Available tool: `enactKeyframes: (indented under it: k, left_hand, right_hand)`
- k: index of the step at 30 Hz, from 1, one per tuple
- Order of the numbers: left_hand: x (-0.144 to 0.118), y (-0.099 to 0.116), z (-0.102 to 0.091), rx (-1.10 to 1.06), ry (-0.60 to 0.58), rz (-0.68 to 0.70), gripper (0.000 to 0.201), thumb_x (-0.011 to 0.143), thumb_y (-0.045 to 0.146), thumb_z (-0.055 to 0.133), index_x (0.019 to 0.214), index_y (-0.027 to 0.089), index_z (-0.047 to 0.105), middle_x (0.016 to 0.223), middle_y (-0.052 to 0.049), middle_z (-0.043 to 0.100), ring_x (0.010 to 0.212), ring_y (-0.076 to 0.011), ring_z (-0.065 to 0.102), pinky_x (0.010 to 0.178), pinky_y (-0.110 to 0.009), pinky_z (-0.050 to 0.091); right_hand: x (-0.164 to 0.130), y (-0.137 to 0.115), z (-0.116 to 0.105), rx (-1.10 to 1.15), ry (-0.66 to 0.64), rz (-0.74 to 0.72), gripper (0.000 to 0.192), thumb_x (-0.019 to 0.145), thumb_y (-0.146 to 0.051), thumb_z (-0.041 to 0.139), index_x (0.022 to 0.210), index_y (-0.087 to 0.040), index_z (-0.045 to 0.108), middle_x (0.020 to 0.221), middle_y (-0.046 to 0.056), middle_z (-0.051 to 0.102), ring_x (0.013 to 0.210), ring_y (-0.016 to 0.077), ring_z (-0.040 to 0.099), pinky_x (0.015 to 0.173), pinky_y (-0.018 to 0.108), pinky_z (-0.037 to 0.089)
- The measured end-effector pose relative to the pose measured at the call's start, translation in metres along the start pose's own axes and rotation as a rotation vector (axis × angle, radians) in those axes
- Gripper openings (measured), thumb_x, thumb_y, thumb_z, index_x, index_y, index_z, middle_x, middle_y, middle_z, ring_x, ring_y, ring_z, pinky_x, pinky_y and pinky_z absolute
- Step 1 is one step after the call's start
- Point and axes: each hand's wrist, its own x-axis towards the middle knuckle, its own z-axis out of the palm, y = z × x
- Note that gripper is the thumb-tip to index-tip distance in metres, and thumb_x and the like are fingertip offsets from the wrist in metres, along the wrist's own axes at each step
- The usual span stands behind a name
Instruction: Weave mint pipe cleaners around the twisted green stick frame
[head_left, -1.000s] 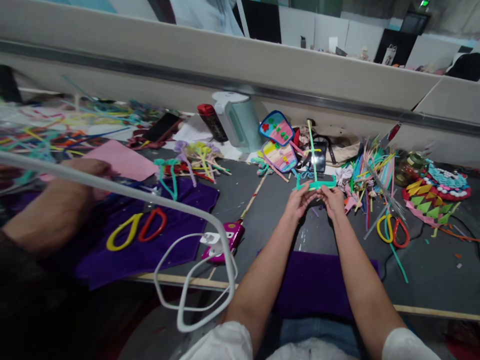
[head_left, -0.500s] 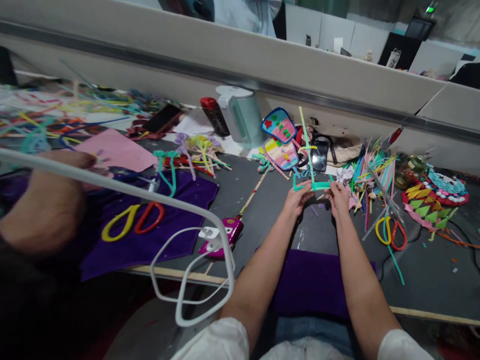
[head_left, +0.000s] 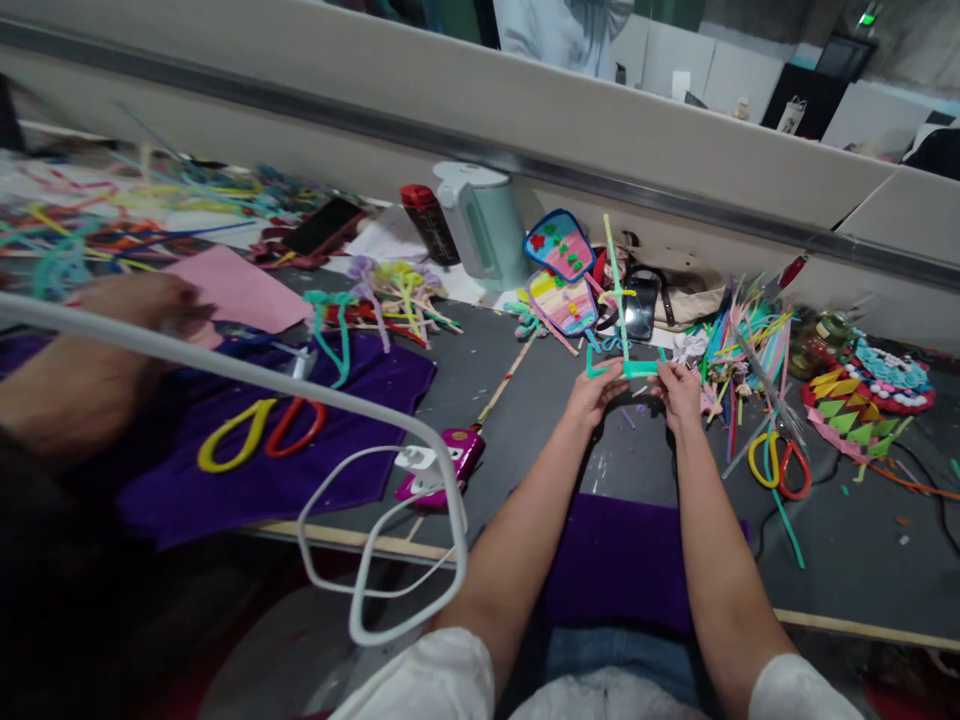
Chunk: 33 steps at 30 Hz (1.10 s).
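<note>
Both hands are up over the dark grey table (head_left: 525, 420), close together but not touching. The left hand (head_left: 592, 395) pinches one end of a fuzzy teal pipe cleaner bar (head_left: 626, 369). The right hand (head_left: 679, 388) pinches the other end. The bar lies flat between the fingers, just above the table. A thin light green pipe cleaner stem (head_left: 615, 285) stands up from the middle of the bar, tilted a little to the left. A small yellow twist (head_left: 616, 296) sits partway up the stem.

To do this part well, I think the fingers should grip close to where the stem meets the bar. Then the bar will not bend in the wrong place. Small, slow twists would keep the stem tight and stop it from flopping over. It would help to keep the piece over the bare table, away from the mess.

Just to the right lies a messy heap of coloured pipe cleaners (head_left: 739, 340). Yellow and red scissors (head_left: 784, 465) lie near it. Behind the hands stand two bright paddle-shaped craft fans (head_left: 559, 275) and a pale green jug (head_left: 484, 225). A purple cloth (head_left: 622, 560) lies under the arms. On the far left, another person's hand (head_left: 142, 300) rests by a pink sheet (head_left: 236, 290). A white cable (head_left: 375, 560) loops in front.
</note>
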Motion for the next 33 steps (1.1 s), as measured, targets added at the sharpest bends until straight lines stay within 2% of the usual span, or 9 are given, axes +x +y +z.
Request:
enactKeyframes:
  k: [4,10,13,18,22,25,30,33]
  left_hand:
    - [0.002,0.001,-0.001,-0.021,0.015,-0.046,0.021,0.074,0.012,0.083,0.093,0.012,0.076,0.076,-0.006,0.076,0.061,-0.0134,0.071,0.064,-0.024,0.061]
    - [0.003,0.0,-0.002,-0.037,0.006,-0.058,0.019,0.074,0.012,0.083,0.092,0.013,0.076,0.075,-0.005,0.074,0.062,-0.0122,0.07,0.069,-0.024,0.061]
    - [0.002,0.0,-0.002,-0.006,-0.004,-0.02,0.022,0.073,0.013,0.084,0.094,0.012,0.076,0.076,-0.006,0.075,0.064,-0.0129,0.07,0.07,-0.026,0.061]
    - [0.0,0.002,-0.002,-0.02,-0.045,0.003,0.021,0.074,0.014,0.084,0.093,0.011,0.076,0.082,-0.006,0.077,0.066,-0.0136,0.072,0.069,-0.025,0.061]
    - [0.001,-0.002,0.001,-0.07,-0.071,-0.032,0.024,0.075,0.015,0.085,0.097,0.012,0.075,0.084,-0.007,0.078,0.072,-0.0159,0.074,0.074,-0.028,0.062]
    - [0.003,-0.008,0.002,-0.07,-0.066,-0.084,0.02,0.075,0.016,0.086,0.089,0.009,0.073,0.084,-0.011,0.078,0.075,-0.0179,0.076,0.074,-0.026,0.062]
    - [0.006,-0.012,0.001,-0.058,0.017,-0.093,0.013,0.077,0.014,0.084,0.078,0.009,0.071,0.07,-0.009,0.075,0.059,-0.013,0.071,0.064,-0.021,0.059]
    - [0.005,-0.013,0.002,-0.037,-0.022,-0.084,0.011,0.078,0.013,0.082,0.078,0.008,0.073,0.07,-0.009,0.076,0.06,-0.0137,0.072,0.064,-0.021,0.059]
  right_hand:
    - [-0.001,-0.001,0.0,-0.022,0.004,-0.002,0.037,0.052,-0.033,0.087,0.078,-0.018,0.066,0.057,-0.006,0.066,0.052,0.0111,0.066,0.045,0.018,0.05]
    - [-0.002,-0.003,0.004,-0.089,0.021,-0.078,0.029,0.058,-0.031,0.082,0.077,-0.019,0.064,0.054,-0.008,0.064,0.047,0.0098,0.062,0.048,0.02,0.053]
    - [-0.002,-0.003,0.003,-0.085,0.017,-0.07,0.032,0.058,-0.032,0.084,0.079,-0.019,0.064,0.055,-0.008,0.064,0.049,0.0099,0.063,0.048,0.02,0.052]
    - [-0.004,-0.003,-0.001,-0.012,-0.081,0.015,0.043,0.056,-0.037,0.088,0.085,-0.019,0.062,0.062,-0.006,0.068,0.058,0.0127,0.069,0.046,0.018,0.05]
    - [-0.005,-0.002,0.002,-0.02,-0.054,0.006,0.041,0.056,-0.034,0.088,0.084,-0.019,0.061,0.062,-0.005,0.069,0.061,0.0141,0.071,0.051,0.021,0.054]
    - [-0.007,-0.002,0.004,-0.032,-0.063,-0.013,0.038,0.057,-0.032,0.086,0.085,-0.019,0.062,0.065,-0.004,0.07,0.061,0.0138,0.071,0.054,0.022,0.055]
    - [-0.01,0.0,0.007,-0.063,-0.161,0.014,0.04,0.057,-0.035,0.086,0.086,-0.02,0.063,0.068,-0.005,0.07,0.061,0.0138,0.07,0.049,0.021,0.052]
    - [-0.009,0.003,0.008,-0.053,-0.134,0.017,0.041,0.057,-0.039,0.085,0.086,-0.02,0.063,0.067,-0.006,0.068,0.056,0.0123,0.066,0.046,0.021,0.05]
